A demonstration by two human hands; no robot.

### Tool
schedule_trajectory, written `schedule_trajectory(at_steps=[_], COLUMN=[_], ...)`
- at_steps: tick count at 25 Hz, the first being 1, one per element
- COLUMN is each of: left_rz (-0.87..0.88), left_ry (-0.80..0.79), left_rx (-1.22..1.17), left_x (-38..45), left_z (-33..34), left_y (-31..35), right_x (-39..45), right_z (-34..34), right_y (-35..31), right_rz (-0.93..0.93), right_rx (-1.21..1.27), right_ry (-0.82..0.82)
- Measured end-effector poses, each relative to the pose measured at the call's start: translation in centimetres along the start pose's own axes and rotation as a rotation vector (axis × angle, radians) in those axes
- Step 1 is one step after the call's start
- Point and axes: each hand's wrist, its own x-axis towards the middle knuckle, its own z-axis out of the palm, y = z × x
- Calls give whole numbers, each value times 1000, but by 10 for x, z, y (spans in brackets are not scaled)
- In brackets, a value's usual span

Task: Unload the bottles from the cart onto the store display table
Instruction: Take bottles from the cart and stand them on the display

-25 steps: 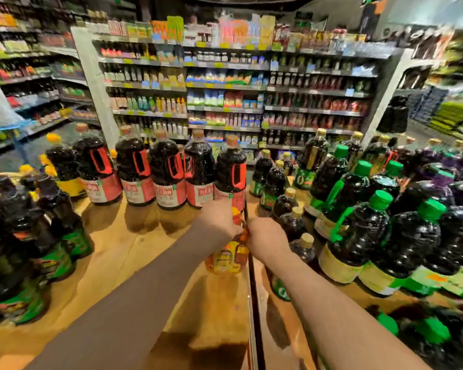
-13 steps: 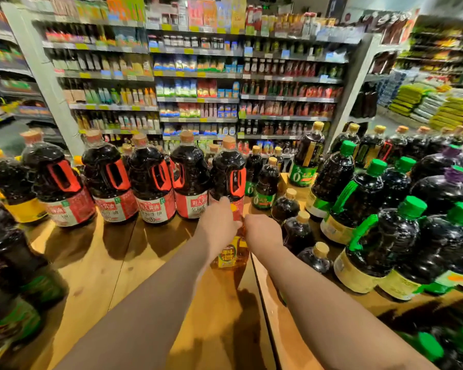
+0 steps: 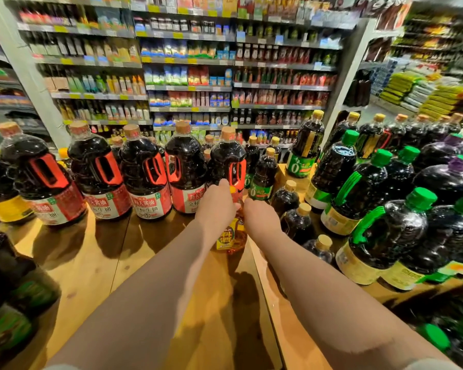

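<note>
A small amber bottle point(image 3: 231, 237) with a yellow label stands on the wooden display table point(image 3: 96, 265), just in front of the row of big dark bottles with red handles point(image 3: 147, 177). My left hand point(image 3: 215, 206) grips its top from the left. My right hand point(image 3: 261, 218) holds its neck from the right, with the fingers curled down out of sight. The bottle's cap is hidden between my hands. The cart is out of view.
Large dark bottles with green caps point(image 3: 385, 225) crowd the right side of the table. Small dark bottles with tan caps point(image 3: 296, 220) stand right of my right hand. More dark bottles point(image 3: 8, 295) line the left edge. Store shelves point(image 3: 187, 76) rise behind.
Both hands have carried the amber bottle forward across the table, up to the row of red-handled bottles. My view has moved closer and turned slightly left.
</note>
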Motion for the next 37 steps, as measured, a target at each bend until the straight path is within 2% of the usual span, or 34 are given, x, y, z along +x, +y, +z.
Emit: schedule_trajectory(at_steps=[4,8,10,12,16,19,21,23,26,29,31,37], left_rz=[-30,-32,-27,-19,-145,-265,-361,-448,-585,-719,-833,-1241], left_ry=[-25,-20,40,34,50,75,105,147,212,243,277,392], left_rx=[7,-12,3,78,196,196,280,355,344,403,429,424], left_x=[-7,-34,-53,-68,-131,-193,-241,-289,-371,-459,-529,-757], left_z=[-3,-6,-6,-8,-26,-38,-48,-63,-91,-116,-131,-151], left_y=[1,7,17,25,41,41,37,28,12,0,-7,-7], right_x=[-25,-51,-64,-75,-119,-151,-175,-204,-260,-326,-384,-597], right_z=[1,-12,-21,-29,-54,-71,-78,-83,-80,-70,-62,-44], right_y=[3,17,25,27,24,14,-3,-29,-77,-126,-165,-260], right_rz=[41,3,-52,-122,-371,-465,-561,-696,-865,-1062,-1205,-1586], right_rx=[87,132,133,129,58,122,165,131,253,192,265,363], right_ry=[49,117,130,137,120,11,-80,-131,-274,-207,-164,-245])
